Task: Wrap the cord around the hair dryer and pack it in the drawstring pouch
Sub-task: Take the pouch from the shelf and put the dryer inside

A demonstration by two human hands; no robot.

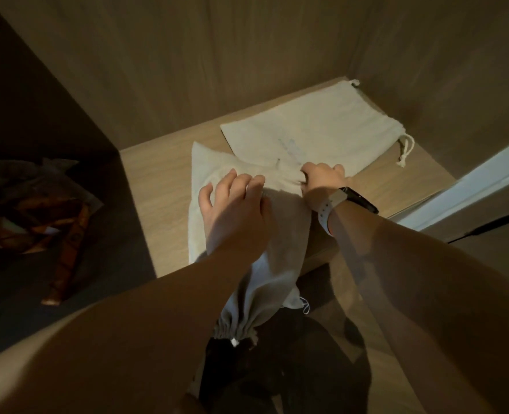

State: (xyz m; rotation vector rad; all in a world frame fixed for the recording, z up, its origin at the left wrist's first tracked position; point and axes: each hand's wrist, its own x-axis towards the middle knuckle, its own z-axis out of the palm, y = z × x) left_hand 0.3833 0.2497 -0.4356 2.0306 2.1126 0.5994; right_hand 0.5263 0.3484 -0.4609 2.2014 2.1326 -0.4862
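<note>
A cream drawstring pouch lies across the wooden shelf and hangs over its front edge, its gathered mouth cinched at the bottom. The pouch bulges, so something fills it; the hair dryer and its cord are hidden. My left hand rests on the pouch's upper part with fingers spread. My right hand grips a bunch of the pouch's fabric at its far end, fingers curled into the cloth. A watch with a white strap sits on that wrist.
A second flat cream drawstring bag lies on the shelf behind, its cord ends at the right. Wooden walls close in the back and right. A dark compartment at the left holds an orange patterned item. A white door edge stands right.
</note>
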